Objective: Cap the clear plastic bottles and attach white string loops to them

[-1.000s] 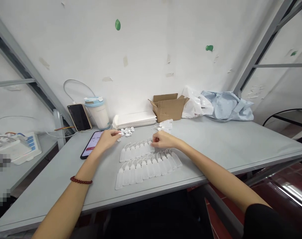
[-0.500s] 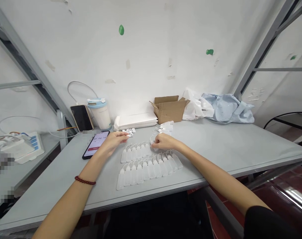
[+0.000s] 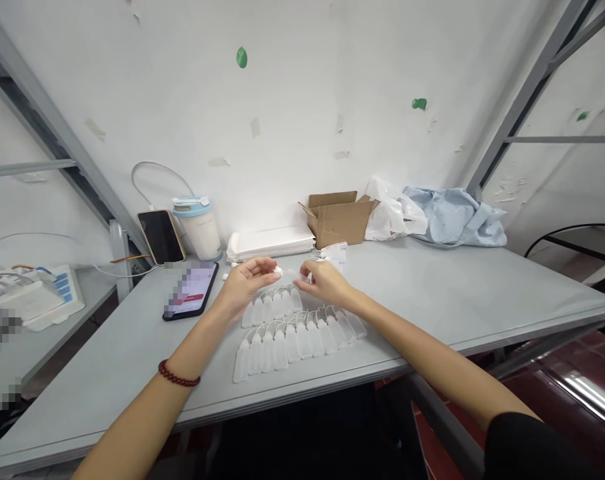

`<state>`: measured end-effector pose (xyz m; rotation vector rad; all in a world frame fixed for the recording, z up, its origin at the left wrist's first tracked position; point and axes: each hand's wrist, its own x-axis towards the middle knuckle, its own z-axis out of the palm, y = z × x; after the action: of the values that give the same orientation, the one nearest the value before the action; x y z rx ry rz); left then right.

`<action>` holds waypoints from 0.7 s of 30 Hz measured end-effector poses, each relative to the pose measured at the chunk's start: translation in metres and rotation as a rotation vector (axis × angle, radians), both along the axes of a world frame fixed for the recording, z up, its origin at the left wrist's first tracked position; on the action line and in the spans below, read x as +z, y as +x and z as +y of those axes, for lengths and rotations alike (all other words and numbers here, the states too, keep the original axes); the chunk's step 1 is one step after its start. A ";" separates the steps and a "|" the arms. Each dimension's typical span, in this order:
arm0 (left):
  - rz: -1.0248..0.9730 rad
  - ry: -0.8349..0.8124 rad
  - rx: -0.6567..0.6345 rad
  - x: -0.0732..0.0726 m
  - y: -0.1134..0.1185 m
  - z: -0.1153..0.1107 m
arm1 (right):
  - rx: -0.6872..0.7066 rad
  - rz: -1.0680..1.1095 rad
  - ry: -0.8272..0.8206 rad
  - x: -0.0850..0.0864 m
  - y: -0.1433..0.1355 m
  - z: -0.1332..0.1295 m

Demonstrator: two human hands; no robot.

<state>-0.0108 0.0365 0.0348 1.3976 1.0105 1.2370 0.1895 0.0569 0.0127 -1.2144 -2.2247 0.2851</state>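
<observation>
lettering on the cup [image 3: 202, 233] was too small to make out, and the screen of the phone [image 3: 191, 293] lying on the table [image 3: 432, 293] was scrambled past reading, apart from a red bar. bottles [image 3: 267, 352], flat and cloudy-clear with narrow necks and thin white loops, lay side by side in two slanting rows, the nearer one longer. above the farther row, the left hand [image 3: 247, 283] pinched a small white cap [image 3: 278, 271] at its fingertips, while the right hand [image 3: 325, 283], fingers bent close, held a see-through bottle [image 3: 301, 275], partly hidden. behind, the cardboard box [image 3: 345, 225] stood with flaps up, its contents out of sight, touching a crumpled white bag [image 3: 390, 217]; what the bag held could not be told.
</observation>
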 end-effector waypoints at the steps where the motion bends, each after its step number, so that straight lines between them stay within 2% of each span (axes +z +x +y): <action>1: 0.017 0.038 0.011 -0.001 0.003 -0.001 | 0.012 0.015 0.028 0.000 -0.002 -0.002; 4: 0.062 0.103 0.094 -0.002 0.009 -0.003 | 0.047 0.073 0.079 0.000 -0.005 -0.006; 9: -0.032 0.049 0.169 -0.001 0.011 -0.003 | 0.096 0.167 0.107 -0.001 -0.007 -0.008; 15: -0.091 -0.003 0.115 -0.002 0.011 -0.004 | 0.122 0.224 0.129 -0.005 -0.009 -0.008; 21: -0.009 0.022 0.100 -0.004 0.011 -0.004 | 0.121 0.197 0.138 -0.010 -0.012 -0.009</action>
<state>0.0001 0.0321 0.0304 1.3716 1.0744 1.3301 0.1776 0.0478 0.0030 -0.9397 -2.1122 0.2802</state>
